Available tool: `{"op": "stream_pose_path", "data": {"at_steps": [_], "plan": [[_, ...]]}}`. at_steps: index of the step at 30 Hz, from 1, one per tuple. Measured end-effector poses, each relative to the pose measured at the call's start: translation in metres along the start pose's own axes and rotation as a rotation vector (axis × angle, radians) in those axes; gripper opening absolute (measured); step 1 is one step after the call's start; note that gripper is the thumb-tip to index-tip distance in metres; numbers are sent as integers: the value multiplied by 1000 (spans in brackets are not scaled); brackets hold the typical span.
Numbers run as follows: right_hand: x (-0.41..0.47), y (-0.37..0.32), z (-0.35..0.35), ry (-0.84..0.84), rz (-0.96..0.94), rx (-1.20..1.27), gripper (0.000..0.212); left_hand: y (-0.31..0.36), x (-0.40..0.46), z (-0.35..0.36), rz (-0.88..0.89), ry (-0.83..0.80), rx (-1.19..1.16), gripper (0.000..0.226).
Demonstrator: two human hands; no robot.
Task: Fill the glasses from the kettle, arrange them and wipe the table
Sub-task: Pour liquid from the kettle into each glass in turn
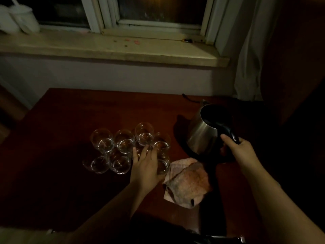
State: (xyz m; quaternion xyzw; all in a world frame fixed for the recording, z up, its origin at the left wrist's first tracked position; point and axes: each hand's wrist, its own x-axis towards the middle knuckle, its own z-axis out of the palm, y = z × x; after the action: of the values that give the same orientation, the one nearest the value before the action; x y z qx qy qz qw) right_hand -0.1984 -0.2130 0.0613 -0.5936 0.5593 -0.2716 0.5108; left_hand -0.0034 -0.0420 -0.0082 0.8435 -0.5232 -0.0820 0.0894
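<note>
Kettle [202, 134] handle sits in right hand [241, 147]; left hand [145, 166] touches glasses [123, 143].

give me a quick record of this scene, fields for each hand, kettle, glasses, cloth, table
left hand: fingers spread over the right side of the glass cluster, touching the glasses
right hand: grips the kettle's black handle
kettle: steel, lid open, upright on the table, right of the glasses
glasses: clear, clustered together mid-table; fill level hard to tell
cloth: crumpled, near the front edge, between the two hands
table: dark red wood, below a windowsill
</note>
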Motion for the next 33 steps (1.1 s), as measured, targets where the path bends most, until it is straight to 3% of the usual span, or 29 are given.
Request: {"op": "stream_pose_path", "data": {"at_steps": [9, 12, 19, 26, 33], "plan": [[-7, 20, 8, 150, -96, 187, 32, 8, -4, 5, -76, -29, -40, 94], [-13, 18, -4, 102, -141, 119, 29, 2, -4, 7, -22, -34, 23, 94], [-30, -2, -30, 0, -251, -38, 36, -4, -1, 14, 3, 40, -98, 89], [-47, -11, -27, -142, -219, -107, 24, -5, -1, 17, -22, 53, -137, 89], [-53, -19, -33, -213, -250, -220, 52, -11, 0, 14, -5, -6, -152, 94]]}}
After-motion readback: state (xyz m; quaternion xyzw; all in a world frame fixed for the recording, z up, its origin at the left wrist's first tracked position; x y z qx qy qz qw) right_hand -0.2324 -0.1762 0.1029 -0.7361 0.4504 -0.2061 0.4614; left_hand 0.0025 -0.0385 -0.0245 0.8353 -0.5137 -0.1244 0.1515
